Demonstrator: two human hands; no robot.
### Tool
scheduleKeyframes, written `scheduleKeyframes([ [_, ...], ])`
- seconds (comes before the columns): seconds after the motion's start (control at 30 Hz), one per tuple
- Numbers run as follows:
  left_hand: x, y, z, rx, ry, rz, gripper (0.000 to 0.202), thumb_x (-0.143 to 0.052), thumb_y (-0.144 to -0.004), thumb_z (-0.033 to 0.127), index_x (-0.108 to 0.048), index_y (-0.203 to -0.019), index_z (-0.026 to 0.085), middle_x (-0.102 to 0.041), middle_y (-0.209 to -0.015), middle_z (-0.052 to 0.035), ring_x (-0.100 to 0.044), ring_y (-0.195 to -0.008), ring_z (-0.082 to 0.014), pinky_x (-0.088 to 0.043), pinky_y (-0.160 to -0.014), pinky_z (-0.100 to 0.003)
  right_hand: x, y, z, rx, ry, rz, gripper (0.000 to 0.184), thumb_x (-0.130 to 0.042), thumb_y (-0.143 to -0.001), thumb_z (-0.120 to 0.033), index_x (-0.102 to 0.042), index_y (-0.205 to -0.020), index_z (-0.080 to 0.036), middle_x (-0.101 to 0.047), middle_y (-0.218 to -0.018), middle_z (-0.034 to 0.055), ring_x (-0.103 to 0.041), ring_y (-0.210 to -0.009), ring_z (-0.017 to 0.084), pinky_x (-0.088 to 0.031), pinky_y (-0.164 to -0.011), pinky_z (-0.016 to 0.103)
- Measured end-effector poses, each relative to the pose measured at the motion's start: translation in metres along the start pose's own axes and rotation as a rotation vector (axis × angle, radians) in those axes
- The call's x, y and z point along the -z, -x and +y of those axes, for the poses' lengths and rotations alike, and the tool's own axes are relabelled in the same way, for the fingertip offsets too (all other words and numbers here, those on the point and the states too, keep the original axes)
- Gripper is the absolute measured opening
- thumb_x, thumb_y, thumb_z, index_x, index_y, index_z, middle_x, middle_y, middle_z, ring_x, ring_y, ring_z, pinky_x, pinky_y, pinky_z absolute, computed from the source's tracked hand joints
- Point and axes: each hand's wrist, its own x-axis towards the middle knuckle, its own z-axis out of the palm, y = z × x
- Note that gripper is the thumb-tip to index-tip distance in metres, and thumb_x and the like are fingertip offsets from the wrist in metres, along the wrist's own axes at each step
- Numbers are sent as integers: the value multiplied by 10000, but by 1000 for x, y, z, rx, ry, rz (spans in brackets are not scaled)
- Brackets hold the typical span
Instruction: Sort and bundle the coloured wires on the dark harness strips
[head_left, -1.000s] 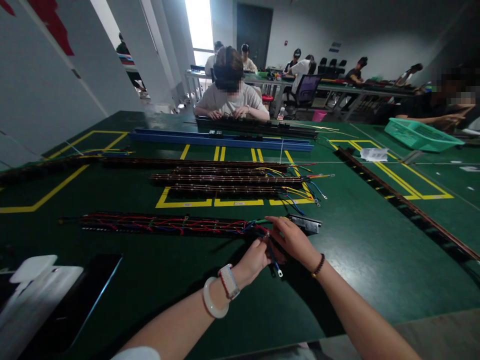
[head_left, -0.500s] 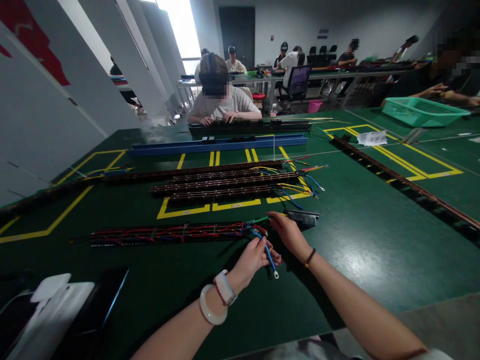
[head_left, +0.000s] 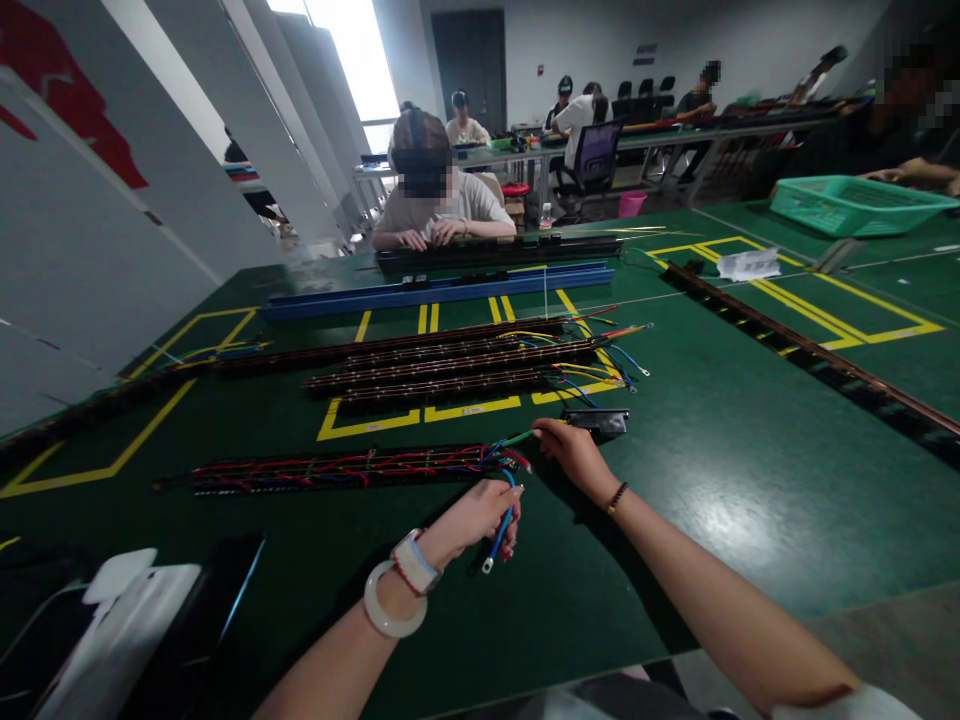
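- Head view: your left hand (head_left: 472, 515) is nearest, grip closed on the blue wire (head_left: 501, 528); its ring terminal hangs free below the fingers.
- Right hand (head_left: 576, 455) is at the right end of the wired strip (head_left: 337, 467), fingertips at the green wire (head_left: 521, 438). Can't tell if that grip is pinched shut.
- Strip lies flat on the desk (head_left: 750, 500) with red and blue wires along its whole length, so routing looks done. The loose leads at the end look like what's left.
- Black end piece (head_left: 596, 421) sits just beyond your right hand, apart from the strip: not fitted, I'd say.
- Farther: stack of strips (head_left: 450, 365) in the yellow box, wire tails out. Finished or queued, can't tell.
- Blue rail (head_left: 435, 290) behind that, then a co-worker (head_left: 442, 200) across the desk.
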Motion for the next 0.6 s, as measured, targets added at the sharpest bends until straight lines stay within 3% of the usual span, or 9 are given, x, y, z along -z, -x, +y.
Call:
scheduleKeyframes([
  [0.2, 12, 9, 6, 25, -52, -68, 472, -537, -736, 627, -541, -709, 156, -571, -529, -4, -562, -458, -128, -465, -500, -258, -1, 0, 1, 15, -12, -11, 319, -430, -920, -404, -646, -985, -178, -604, -637, 11, -565, -547, 129, -453, -553, 228],
  [0.37, 4, 13, -2, -9, -115, -45, 501, -462, -791, 613, -609, -745, 136, -657, -634, -81, -636, -579, -172, -484, -582, -282, 1, 1, 1, 27, 2, -10, 303, -433, -921, -385, -637, -1007, -178, -599, -639, 6, -555, -543, 125, -443, -560, 232],
  [0.47, -13, 42, 5, -116, -172, -80, 451, -465, -817, 564, -670, -837, 163, -703, -806, -97, -662, -755, -188, -489, -702, -288, 1, 3, 3, 25, -9, -22, 310, -414, -927, -368, -626, -1049, -177, -606, -655, 8, -560, -553, 127, -451, -566, 237],
  [0.53, -29, 73, 23, -187, -197, -143, 412, -455, -841, 528, -693, -885, 195, -707, -908, -85, -646, -892, -200, -462, -826, -302, 1, 4, 5, 28, -5, -25, 313, -413, -925, -358, -619, -1076, -177, -616, -672, 15, -573, -579, 135, -461, -582, 245],
  [0.6, -46, 106, 50, -182, -43, -292, 412, -414, -868, 512, -686, -935, 209, -700, -957, -80, -635, -943, -209, -436, -889, -325, 1, 5, 7, 31, 5, -22, 312, -419, -918, -347, -613, -1099, -183, -635, -712, 28, -592, -621, 146, -472, -610, 259],
])
